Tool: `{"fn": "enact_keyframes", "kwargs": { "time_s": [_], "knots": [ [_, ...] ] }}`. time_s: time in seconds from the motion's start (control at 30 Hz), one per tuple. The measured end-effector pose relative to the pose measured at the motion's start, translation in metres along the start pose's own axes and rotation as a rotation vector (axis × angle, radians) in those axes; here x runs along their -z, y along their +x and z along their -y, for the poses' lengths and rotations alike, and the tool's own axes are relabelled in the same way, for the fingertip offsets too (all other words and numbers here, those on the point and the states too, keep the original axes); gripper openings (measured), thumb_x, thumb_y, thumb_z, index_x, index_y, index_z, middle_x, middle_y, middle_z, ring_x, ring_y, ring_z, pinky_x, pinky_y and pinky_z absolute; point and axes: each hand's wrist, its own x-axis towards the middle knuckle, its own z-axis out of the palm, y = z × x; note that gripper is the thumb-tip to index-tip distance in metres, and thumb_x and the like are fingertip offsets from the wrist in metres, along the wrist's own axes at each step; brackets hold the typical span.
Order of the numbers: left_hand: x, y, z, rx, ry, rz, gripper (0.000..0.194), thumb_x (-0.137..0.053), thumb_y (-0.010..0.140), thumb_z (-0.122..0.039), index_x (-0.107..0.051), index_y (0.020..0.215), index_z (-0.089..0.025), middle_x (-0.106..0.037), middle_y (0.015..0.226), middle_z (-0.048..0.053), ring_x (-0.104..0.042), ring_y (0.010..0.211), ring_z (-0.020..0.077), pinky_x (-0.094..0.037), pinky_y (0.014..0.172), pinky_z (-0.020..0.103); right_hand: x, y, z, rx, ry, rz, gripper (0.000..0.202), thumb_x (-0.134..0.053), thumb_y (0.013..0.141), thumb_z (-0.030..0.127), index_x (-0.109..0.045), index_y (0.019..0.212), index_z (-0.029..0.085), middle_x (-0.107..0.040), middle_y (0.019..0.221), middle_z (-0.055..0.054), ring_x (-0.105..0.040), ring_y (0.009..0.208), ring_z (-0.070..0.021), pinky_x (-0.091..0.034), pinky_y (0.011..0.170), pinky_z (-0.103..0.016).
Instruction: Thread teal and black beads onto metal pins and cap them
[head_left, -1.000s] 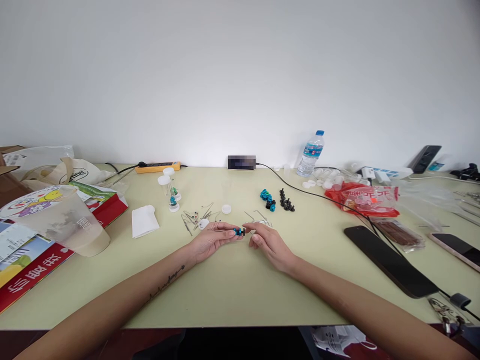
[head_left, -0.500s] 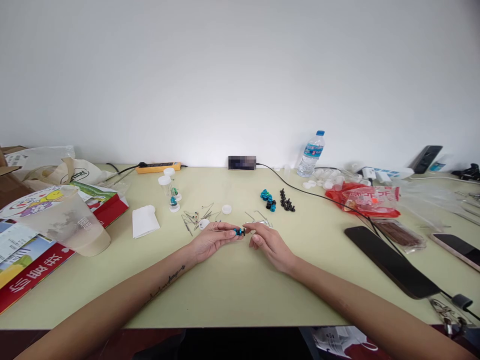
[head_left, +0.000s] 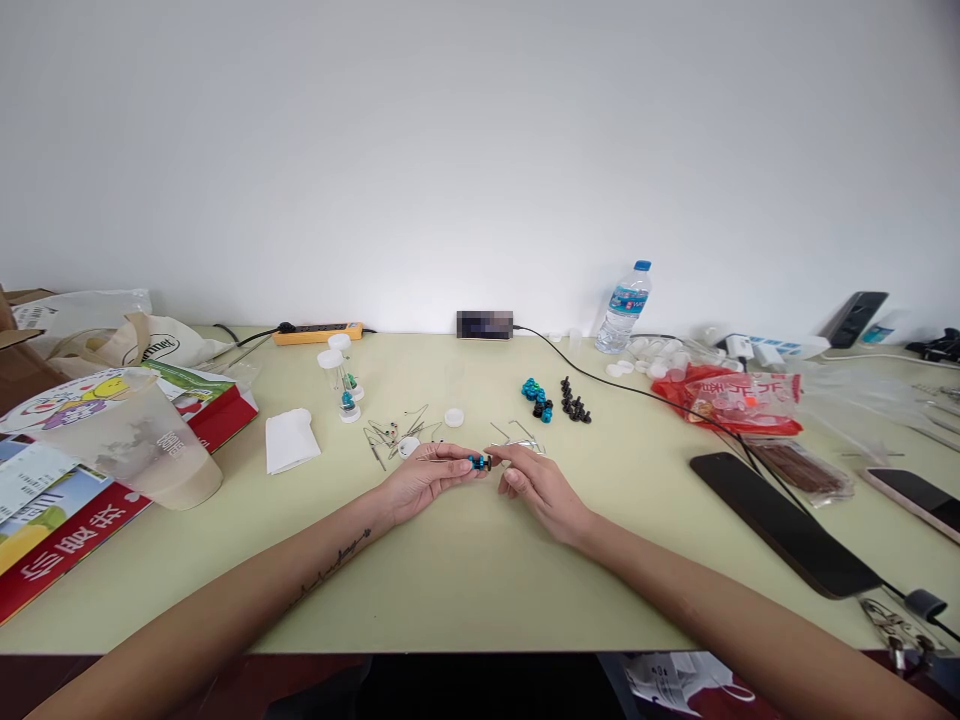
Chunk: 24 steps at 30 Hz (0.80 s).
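Note:
My left hand (head_left: 431, 478) is closed, pinching a small blue metal-looking piece (head_left: 475, 463) between thumb and fingertips. A black screw-like piece with a flat round head (head_left: 488, 463) sticks out of its right side. The index finger of my right hand (head_left: 544, 490) reaches to that black head and seems to touch it; the thumb stays apart, below. Past my hands lie a group of blue pieces (head_left: 534, 390), some with black parts, and a row of similar black screw-like pieces (head_left: 574, 402). Thin bent metal pins (head_left: 390, 435) lie beyond my left hand.
Two clear tubes with white caps (head_left: 346, 385) stand behind a folded white paper (head_left: 291, 441). At left are a plastic cup (head_left: 169, 450) and a red box (head_left: 75, 545). At right are a water bottle (head_left: 624, 310), a red packet (head_left: 727, 395), a black phone (head_left: 780, 520) and a cable (head_left: 592, 378).
The black round head has turned or tilted slightly at the end of the blue piece. Both hands stay in nearly the same place; the view has shifted very slightly.

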Motion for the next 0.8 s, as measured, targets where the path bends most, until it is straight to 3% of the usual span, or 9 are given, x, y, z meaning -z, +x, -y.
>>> {"fn": "enact_keyframes", "kwargs": {
  "time_s": [0.8],
  "knots": [
    [-0.0031, -0.0004, -0.0015, 0.008, 0.006, -0.02, 0.025, -0.074, 0.065, -0.017, -0.066, 0.088, -0.01, -0.069, 0.095, 0.011, -0.063, 0.095, 0.0222, -0.042, 0.098, 0.036, -0.0008, -0.0008, -0.0028, -0.032, -0.001, -0.001, 0.035, -0.024, 0.097, 0.038, -0.045, 0.121, 0.024, -0.059, 0.098, -0.004, -0.057, 0.068, -0.013, -0.046, 0.07, -0.03]
  ]
}}
